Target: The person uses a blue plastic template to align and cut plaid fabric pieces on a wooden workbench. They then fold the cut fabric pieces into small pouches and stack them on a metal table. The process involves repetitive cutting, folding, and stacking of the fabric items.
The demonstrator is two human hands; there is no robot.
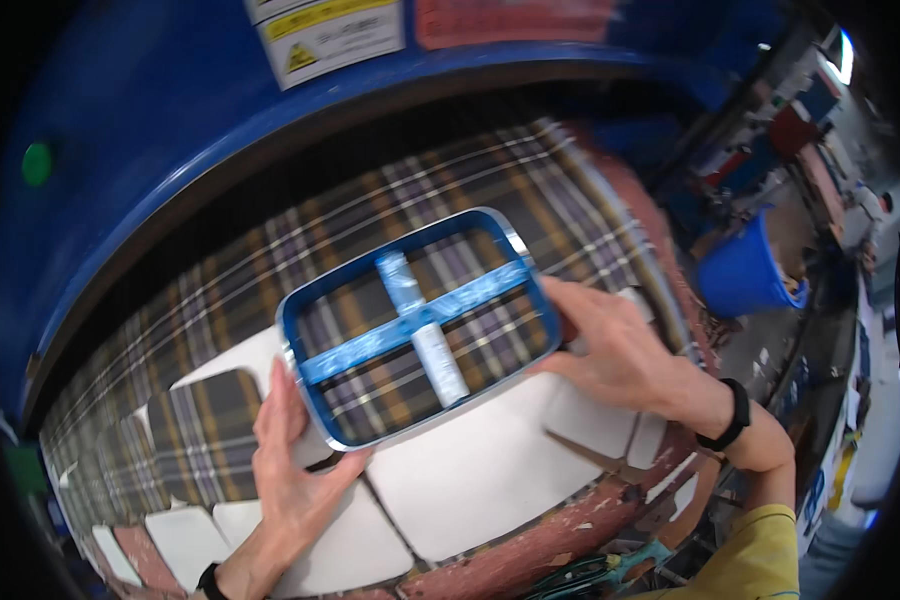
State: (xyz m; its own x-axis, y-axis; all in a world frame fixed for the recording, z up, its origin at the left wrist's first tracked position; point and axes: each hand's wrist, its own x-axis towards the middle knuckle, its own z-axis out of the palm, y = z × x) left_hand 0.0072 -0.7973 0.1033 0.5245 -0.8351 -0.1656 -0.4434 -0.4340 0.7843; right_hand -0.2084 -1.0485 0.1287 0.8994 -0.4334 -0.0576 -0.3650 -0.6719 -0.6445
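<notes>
One rounded rectangular frame point(417, 318), blue inside with a bare metal edge and cross-braced by blue bars, is held at its two ends between the left hand point(295, 490) and the right hand point(620, 345). It is positioned over dark plaid cloth point(370, 210), tilted so that its right end is set farther from the body; whether the cloth is touched by the whole lower edge cannot be told. At the left end, the outer wall is gripped by fingers laid along it, with the thumb brought round below the near corner. At the right end, the outer wall is met by bent fingers, their tips partly hidden, and the near right corner is flanked by the thumb. The frame's interior is left free of fingers. White material point(480, 470) is exposed along the near side, crossed by dark seams, and a rounded plaid piece point(205, 430) is seen to the left of the left hand. The near border is formed by a worn reddish surface point(490, 560). The far side is bounded by a blue machine housing point(170, 80). A blue bucket point(745, 265) is noted at right.
</notes>
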